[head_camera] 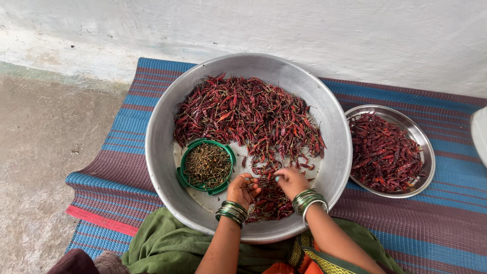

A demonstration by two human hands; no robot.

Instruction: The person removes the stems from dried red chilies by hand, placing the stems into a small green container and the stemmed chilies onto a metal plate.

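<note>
Where two hands meet: one basin, one plate.

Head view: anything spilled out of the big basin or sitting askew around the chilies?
Nothing stands out. The dried red chilies all lie inside the large metal basin, the green lid of stems sits flat in it, and the smaller plate holds its own chilies. Both hands pinch a chili between them. The striped mat shows no spill.

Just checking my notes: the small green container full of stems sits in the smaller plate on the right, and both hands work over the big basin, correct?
Not quite. The head view shows the green container inside the big basin, not in the smaller plate. Both hands, left and right, do work over the basin.
</note>
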